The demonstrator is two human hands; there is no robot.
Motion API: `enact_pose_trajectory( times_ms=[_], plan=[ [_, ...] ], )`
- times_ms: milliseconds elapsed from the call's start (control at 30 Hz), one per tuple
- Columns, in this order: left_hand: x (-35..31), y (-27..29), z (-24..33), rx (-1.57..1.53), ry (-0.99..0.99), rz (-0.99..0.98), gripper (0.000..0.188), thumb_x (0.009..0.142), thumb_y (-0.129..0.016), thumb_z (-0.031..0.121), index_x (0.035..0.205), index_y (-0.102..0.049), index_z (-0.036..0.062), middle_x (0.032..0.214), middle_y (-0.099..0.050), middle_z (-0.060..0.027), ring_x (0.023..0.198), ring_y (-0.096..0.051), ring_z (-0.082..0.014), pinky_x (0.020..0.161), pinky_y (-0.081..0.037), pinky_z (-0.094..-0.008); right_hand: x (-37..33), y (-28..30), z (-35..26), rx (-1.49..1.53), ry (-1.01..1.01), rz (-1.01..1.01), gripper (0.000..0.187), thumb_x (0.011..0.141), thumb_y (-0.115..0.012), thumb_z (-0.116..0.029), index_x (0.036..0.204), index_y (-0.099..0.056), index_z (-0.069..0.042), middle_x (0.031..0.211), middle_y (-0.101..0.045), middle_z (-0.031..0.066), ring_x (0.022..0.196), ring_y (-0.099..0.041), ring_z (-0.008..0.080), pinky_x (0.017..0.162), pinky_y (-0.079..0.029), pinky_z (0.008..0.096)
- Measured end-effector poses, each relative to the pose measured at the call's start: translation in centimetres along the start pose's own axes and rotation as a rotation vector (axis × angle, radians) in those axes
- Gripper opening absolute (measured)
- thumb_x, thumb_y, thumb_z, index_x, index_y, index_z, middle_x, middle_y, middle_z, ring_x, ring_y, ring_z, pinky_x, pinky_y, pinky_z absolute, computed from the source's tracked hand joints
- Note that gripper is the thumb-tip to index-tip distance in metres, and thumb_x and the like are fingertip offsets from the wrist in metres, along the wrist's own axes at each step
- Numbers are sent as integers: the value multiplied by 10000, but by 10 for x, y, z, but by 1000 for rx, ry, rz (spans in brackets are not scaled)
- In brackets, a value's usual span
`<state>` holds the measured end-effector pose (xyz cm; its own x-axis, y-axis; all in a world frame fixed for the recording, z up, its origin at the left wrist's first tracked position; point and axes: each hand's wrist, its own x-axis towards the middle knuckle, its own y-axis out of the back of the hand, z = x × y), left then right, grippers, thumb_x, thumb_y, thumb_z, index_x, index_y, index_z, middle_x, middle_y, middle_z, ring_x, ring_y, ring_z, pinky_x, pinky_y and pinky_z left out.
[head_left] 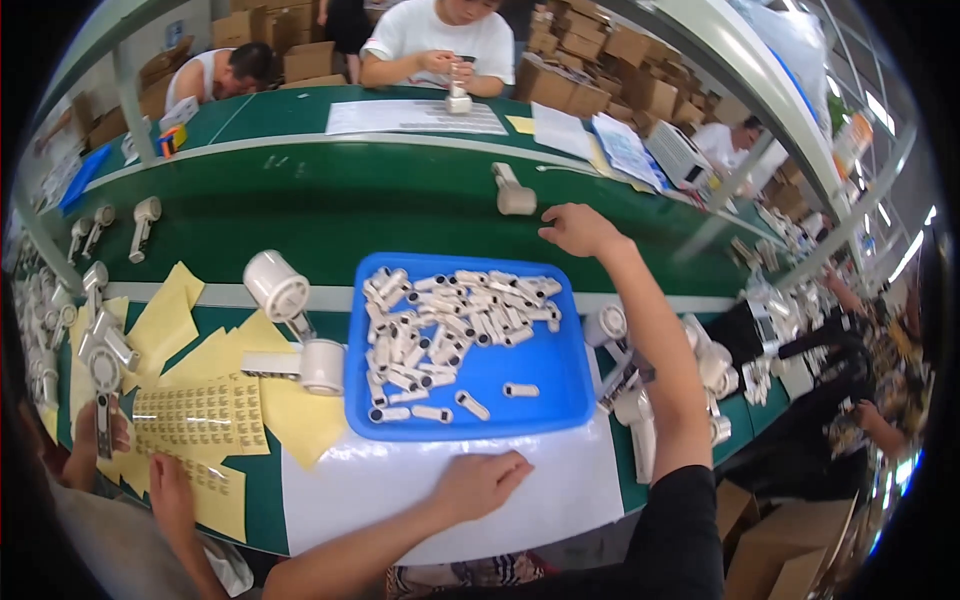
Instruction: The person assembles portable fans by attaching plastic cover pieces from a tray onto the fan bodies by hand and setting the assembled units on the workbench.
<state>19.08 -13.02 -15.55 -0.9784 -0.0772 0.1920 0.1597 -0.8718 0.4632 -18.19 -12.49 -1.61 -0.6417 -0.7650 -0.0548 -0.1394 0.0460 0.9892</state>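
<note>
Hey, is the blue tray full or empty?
Partly filled: small white parts crowd the back and left of the blue tray, while bare bottom shows toward the front right.

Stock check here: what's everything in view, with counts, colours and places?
Shallow rectangular plastic tray: one, blue, centre.
Small oblong plastic pieces: dozens, white with dark spots, in the tray.
Drum-headed plastic handled devices: many, white, both sides of and beyond the tray.
Glossy rectangular sheet: one, white, nearest the person.
Paper sheets: several, yellow, mostly left.
Flat worktop: one or more, green, throughout.
Box-shaped instrument: one, pale, upper right.
Cardboard boxes: many, brown, background and lower right.
Frame posts: several, pale, both sides.
Co-workers: several, white or dark clothing, far side and edges.
Left hand: one, bare, over the sheet.
Right hand: one, bare, beside the far device.
</note>
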Motion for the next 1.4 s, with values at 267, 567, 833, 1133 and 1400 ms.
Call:
enact_pose_trajectory(
  times_ms=[267,567,833,1133,1400],
  plan=[
    [4,-3,4,75,-65,-10,219,863,-686,364,860,-693,145,630,-655,-49,570,-641,-252,543,-498,-364,-185,35,32,-189,-96,-231,687,730,-777,-448,1270,-605,-60,1162,-662,183,1096,-619,348,953,-489,405],
    [-6,16,35,145,19,-211,356,822,-729,312,1098,-642,105,929,-660,-90,841,-644,-248,745,-517,-348,-269,38,3,-19,280,125,655,671,-772,6,1280,-542,-64,1300,-525,145,1188,-534,358,1013,-451,393],
    [-16,28,84,-58,-196,289,955,719,-836,163,1498,-286,98,1388,-465,-167,1206,-543,-311,974,-471,-379,-315,-9,-99,31,941,95,511,802,-586,-7,1302,-508,-79,1374,-523,140,1277,-513,339,1015,-471,408],
    [-72,32,39,81,83,239,785,634,-885,189,1299,-492,51,1204,-564,-154,1125,-544,-338,975,-448,-406,-229,-65,-66,304,489,173,381,837,-719,-190,1178,-589,-79,1104,-600,148,1049,-589,346,877,-500,412],
    [-76,34,39,130,95,339,830,617,-897,196,1316,-473,55,1227,-542,-161,1165,-507,-347,1014,-420,-404,-210,-89,-62,321,346,149,149,876,-665,-133,1006,-683,-63,984,-630,112,889,-639,293,777,-521,379]
  ],
)
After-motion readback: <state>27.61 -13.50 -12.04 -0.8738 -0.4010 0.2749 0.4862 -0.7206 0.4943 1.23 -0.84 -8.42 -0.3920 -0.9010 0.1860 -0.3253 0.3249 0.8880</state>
